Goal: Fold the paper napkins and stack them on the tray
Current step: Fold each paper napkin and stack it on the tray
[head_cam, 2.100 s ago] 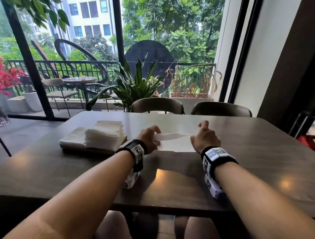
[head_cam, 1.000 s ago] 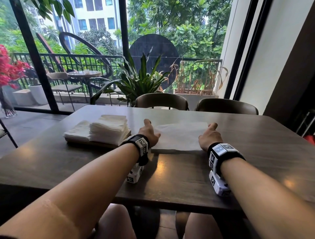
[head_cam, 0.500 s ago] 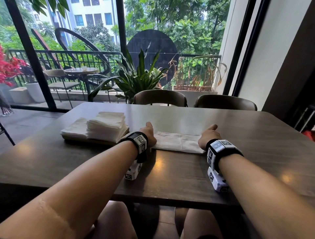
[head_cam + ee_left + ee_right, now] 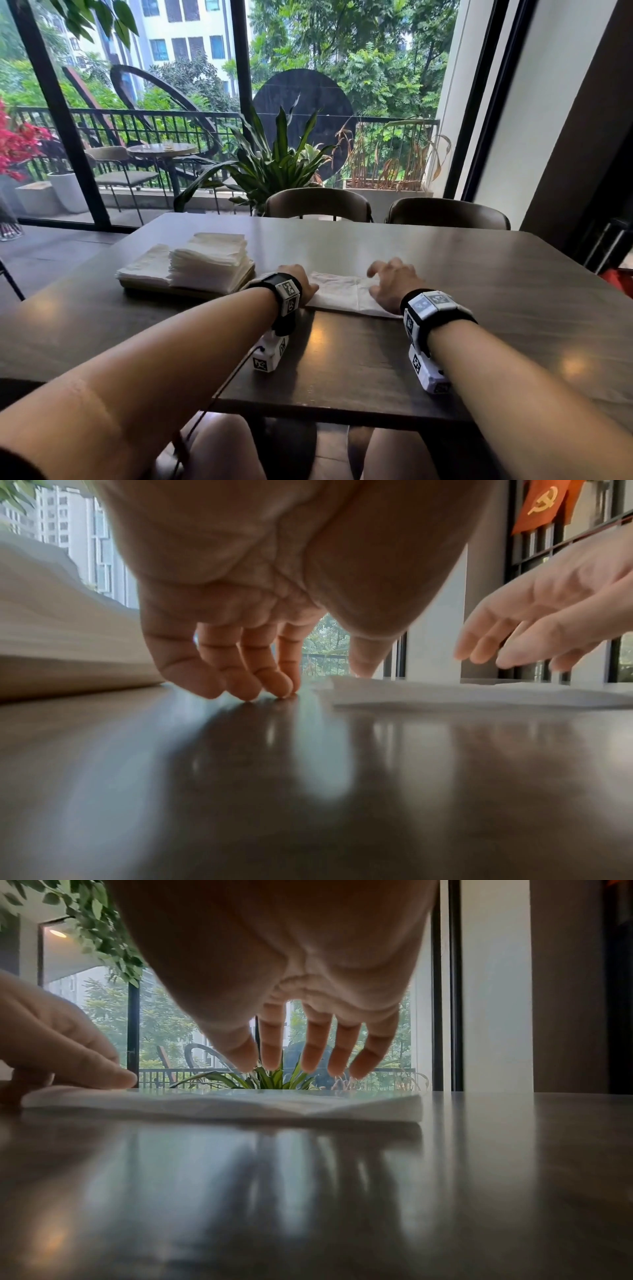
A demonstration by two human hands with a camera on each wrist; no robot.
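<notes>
Folded paper napkin (image 4: 346,294) lies flat on desk (image 4: 479,274), beside tray (image 4: 191,291). Left hand (image 4: 303,284) pins its left end, fingers curled; right hand (image 4: 390,286) hovers spread, empty. Judged light, limp, tearable: lift by right edge.

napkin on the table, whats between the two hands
The head view shows only the folded napkin between the left hand and right hand.
</notes>
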